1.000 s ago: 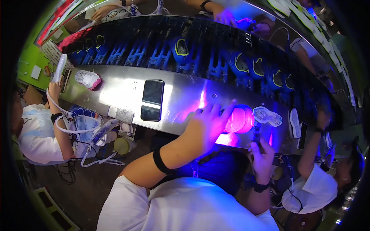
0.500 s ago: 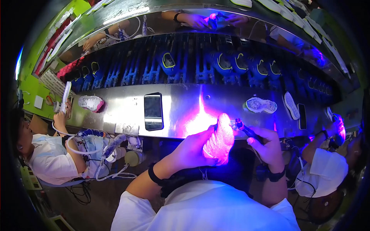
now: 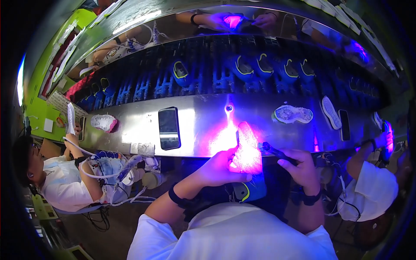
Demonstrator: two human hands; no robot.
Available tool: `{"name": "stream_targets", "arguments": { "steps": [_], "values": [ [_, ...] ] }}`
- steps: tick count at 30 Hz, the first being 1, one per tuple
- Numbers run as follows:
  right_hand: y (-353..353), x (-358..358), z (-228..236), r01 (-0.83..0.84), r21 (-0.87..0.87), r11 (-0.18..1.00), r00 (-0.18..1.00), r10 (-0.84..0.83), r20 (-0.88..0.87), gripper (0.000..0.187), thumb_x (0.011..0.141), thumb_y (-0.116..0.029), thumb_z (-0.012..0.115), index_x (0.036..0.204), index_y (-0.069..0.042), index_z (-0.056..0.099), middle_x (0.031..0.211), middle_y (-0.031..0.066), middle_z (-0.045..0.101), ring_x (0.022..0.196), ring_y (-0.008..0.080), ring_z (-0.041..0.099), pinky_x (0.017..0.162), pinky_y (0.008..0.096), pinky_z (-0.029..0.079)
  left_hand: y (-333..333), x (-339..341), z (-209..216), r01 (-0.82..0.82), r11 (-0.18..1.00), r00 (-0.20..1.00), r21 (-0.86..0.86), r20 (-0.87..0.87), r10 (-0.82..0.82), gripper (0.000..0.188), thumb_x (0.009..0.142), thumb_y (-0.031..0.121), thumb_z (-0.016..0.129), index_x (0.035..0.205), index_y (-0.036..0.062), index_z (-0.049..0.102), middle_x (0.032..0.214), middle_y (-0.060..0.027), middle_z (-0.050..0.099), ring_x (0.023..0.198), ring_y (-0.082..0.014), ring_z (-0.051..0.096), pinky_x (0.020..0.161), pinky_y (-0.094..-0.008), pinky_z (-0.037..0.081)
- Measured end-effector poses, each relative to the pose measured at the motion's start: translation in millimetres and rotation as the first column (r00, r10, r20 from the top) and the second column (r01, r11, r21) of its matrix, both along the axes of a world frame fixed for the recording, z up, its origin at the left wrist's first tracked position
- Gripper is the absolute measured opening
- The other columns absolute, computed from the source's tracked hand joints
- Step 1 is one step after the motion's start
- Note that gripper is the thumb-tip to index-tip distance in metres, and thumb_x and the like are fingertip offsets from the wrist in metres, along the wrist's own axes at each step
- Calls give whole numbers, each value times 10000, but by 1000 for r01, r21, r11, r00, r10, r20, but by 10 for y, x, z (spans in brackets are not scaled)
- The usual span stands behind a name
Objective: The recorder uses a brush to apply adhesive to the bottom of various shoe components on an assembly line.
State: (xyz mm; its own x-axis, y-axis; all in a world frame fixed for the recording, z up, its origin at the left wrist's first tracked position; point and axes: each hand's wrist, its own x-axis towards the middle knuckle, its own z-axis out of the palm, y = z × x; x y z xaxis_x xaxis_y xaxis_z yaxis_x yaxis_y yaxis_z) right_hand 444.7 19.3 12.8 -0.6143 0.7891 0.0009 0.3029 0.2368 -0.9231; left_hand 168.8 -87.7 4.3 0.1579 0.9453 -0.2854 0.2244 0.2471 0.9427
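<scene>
My left hand [image 3: 216, 167] grips a blue shoe upper [image 3: 255, 189] by its side, thumb across it. Its forepart glows bright pink under violet light, which washes out surface detail. The dark collar opening with a yellow-green edge faces toward me. My right hand [image 3: 301, 170] is closed round the dark handle of a brush [image 3: 277, 152]. The brush's tip is at the right edge of the glowing shoe; whether it touches cannot be told. Both hands are at the near edge of the metal bench [image 3: 195, 125].
A black phone [image 3: 169, 128] lies on the bench, with white-coated soles [image 3: 294, 114] to the right and another sole [image 3: 104, 123] to the left. Behind runs a dark rack [image 3: 199, 73] bearing several blue shoes [image 3: 244, 68]. Co-workers sit left [image 3: 65, 177] and right [image 3: 368, 186].
The shoe upper has turned and tilted in my left hand, so its collar now shows at the near end. The brush and my right hand have dropped slightly. The left co-worker's arm has shifted.
</scene>
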Motion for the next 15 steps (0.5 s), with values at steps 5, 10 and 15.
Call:
{"name": "stream_targets", "arguments": {
  "steps": [5,10,15],
  "values": [
    [-217,189,-255,56,20,998,998,-56,14,323,846,-60,796,1156,4,732,1017,123,748,944,183,696,864,314,521,78,103,33,-22,985,943,-169,325,77,700,850,224,848,1375,-81,500,1200,-125,697,1102,-183,670,968,-326,529],
    [-335,444,-196,-14,-214,977,999,21,30,331,859,-68,788,1164,35,715,1019,120,751,960,165,689,868,316,533,143,39,-40,-50,995,934,-92,350,79,594,876,126,814,1362,-52,522,1204,-87,695,1087,-160,673,924,-304,556],
    [-162,102,-53,34,-219,975,997,-18,75,301,900,-63,746,1190,11,711,1029,100,758,967,149,678,893,307,522,61,38,-107,-164,977,936,-133,292,196,735,850,184,840,1422,-75,458,1287,-130,646,1217,-195,604,1055,-353,485]
  ]
}}
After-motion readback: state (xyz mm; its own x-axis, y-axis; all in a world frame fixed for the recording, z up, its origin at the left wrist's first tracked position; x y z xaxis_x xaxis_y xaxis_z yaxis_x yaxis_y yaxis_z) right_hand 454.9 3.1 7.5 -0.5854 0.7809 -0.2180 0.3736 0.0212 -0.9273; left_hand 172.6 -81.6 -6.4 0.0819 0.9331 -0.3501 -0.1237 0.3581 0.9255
